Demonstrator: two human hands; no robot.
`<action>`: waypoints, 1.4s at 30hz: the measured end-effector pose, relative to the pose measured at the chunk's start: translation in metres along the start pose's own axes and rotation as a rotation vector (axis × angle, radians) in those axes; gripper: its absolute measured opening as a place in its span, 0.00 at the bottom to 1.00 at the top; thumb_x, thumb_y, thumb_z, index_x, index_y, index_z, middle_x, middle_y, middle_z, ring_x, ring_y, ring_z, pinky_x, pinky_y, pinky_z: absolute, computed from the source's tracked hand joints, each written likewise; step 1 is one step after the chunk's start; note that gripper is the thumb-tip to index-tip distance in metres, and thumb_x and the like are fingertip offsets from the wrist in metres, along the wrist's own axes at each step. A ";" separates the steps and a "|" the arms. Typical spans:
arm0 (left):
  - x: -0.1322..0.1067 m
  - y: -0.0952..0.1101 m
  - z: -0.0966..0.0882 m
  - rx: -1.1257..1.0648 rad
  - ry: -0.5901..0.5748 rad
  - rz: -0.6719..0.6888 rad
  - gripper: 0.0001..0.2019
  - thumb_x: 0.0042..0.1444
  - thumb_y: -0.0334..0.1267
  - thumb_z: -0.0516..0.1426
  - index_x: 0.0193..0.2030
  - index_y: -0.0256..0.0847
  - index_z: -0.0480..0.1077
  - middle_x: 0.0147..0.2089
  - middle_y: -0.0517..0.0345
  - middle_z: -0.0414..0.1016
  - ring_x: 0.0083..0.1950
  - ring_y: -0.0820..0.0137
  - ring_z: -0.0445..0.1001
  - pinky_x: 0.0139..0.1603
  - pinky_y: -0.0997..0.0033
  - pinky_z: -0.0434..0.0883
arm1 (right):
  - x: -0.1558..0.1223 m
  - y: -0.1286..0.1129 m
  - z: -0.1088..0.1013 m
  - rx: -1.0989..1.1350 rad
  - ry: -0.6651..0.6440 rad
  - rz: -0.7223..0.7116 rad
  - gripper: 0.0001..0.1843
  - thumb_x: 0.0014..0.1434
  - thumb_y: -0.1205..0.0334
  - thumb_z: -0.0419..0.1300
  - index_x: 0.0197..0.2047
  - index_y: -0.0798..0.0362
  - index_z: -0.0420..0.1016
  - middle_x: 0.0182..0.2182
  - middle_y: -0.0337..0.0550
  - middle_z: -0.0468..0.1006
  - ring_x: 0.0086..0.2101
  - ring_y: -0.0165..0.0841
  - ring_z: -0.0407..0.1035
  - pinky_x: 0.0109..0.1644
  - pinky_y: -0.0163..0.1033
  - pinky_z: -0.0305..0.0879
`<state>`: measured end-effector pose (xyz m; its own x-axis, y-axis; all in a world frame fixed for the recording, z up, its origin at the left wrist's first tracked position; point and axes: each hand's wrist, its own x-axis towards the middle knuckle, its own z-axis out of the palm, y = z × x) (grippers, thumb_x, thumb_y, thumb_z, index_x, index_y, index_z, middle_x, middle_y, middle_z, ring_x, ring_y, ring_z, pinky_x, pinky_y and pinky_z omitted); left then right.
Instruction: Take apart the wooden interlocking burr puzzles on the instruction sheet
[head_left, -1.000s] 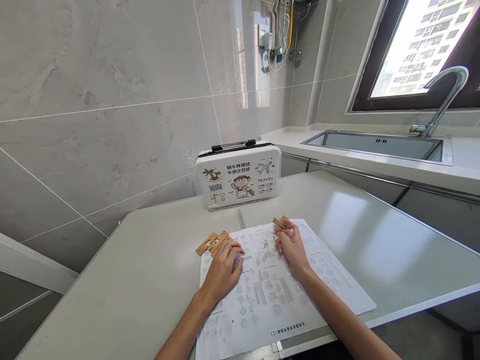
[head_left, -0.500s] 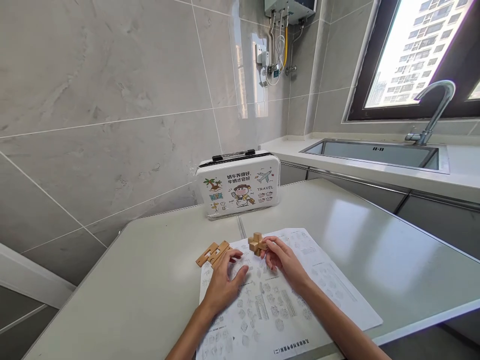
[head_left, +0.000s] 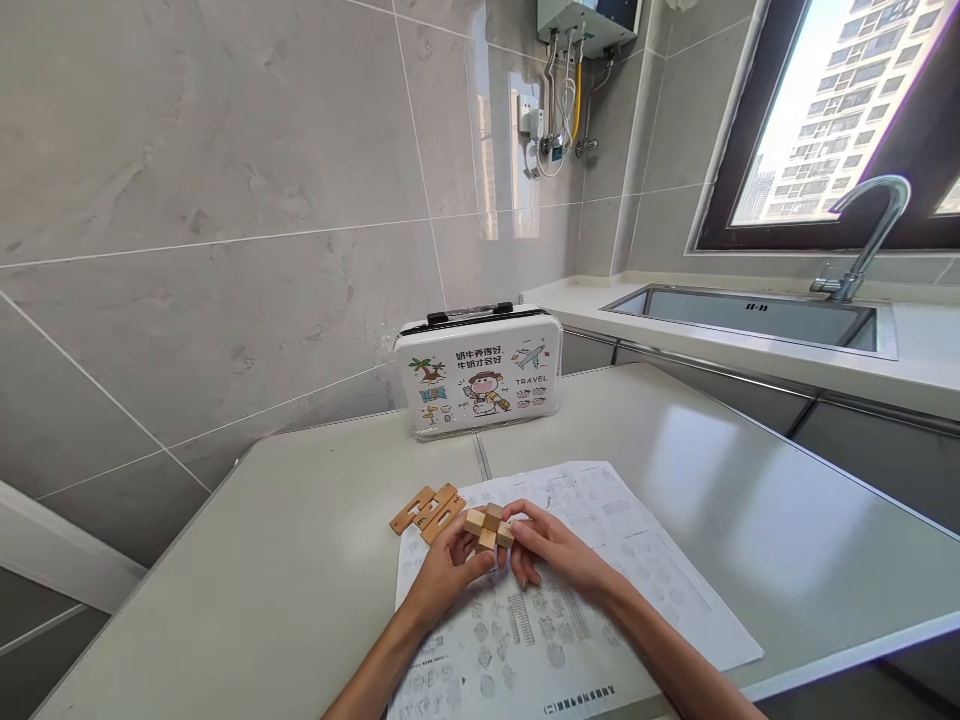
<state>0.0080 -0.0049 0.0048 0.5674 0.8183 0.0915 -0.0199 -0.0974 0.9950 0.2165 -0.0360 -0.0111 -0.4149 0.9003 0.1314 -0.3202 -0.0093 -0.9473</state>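
Note:
A small wooden burr puzzle (head_left: 489, 527), made of interlocked light-brown blocks, is held between both hands above the printed sheet (head_left: 600, 600). My left hand (head_left: 444, 578) has its fingers closed around the puzzle's left side, with the thumb along its near side. My right hand (head_left: 551, 545) pinches the block on the right with thumb and forefinger, its other fingers curled below. Just beyond my left hand, several flat wooden pieces with slots (head_left: 427, 510) lie side by side, partly on the paper's edge. The puzzle's underside is hidden.
A white cartoon-printed case (head_left: 480, 375) stands at the back of the pale table (head_left: 247, 560), against the tiled wall. To the right is a counter with a sink (head_left: 750, 310) and a faucet (head_left: 862, 235). The table's edge runs along the right.
My right hand has brought the wooden puzzle down and left, toward me. My left hand, empty before with fingers apart, has closed on the puzzle's left side. The slotted pieces stay put.

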 end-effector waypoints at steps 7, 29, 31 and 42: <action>-0.001 0.004 0.002 -0.139 -0.095 -0.014 0.31 0.50 0.56 0.71 0.57 0.42 0.75 0.47 0.51 0.77 0.41 0.61 0.76 0.45 0.61 0.74 | -0.003 -0.006 0.003 -0.127 -0.150 0.047 0.23 0.67 0.38 0.62 0.42 0.52 0.77 0.30 0.39 0.78 0.23 0.28 0.67 0.28 0.34 0.61; -0.003 -0.008 0.001 0.204 0.179 0.114 0.30 0.42 0.41 0.76 0.51 0.44 0.72 0.53 0.51 0.76 0.56 0.56 0.75 0.62 0.56 0.69 | -0.005 0.014 0.011 -0.664 0.218 -0.123 0.07 0.65 0.59 0.61 0.36 0.50 0.77 0.22 0.34 0.70 0.25 0.32 0.63 0.32 0.36 0.58; -0.004 -0.008 0.005 0.244 0.214 0.145 0.28 0.45 0.42 0.75 0.49 0.44 0.69 0.51 0.53 0.76 0.53 0.58 0.76 0.59 0.58 0.71 | -0.005 0.019 0.010 -0.739 0.258 -0.138 0.07 0.63 0.61 0.60 0.41 0.50 0.79 0.23 0.34 0.71 0.25 0.32 0.62 0.32 0.36 0.59; -0.006 -0.005 0.009 0.316 0.240 0.118 0.35 0.43 0.45 0.77 0.57 0.45 0.71 0.56 0.51 0.76 0.57 0.56 0.74 0.62 0.54 0.70 | -0.005 0.023 0.003 -0.720 0.238 -0.094 0.07 0.64 0.58 0.62 0.42 0.50 0.79 0.24 0.35 0.72 0.25 0.32 0.63 0.31 0.36 0.60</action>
<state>0.0123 -0.0143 -0.0015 0.3679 0.8963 0.2476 0.2020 -0.3369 0.9196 0.2090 -0.0418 -0.0325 -0.1927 0.9535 0.2316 0.3234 0.2845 -0.9025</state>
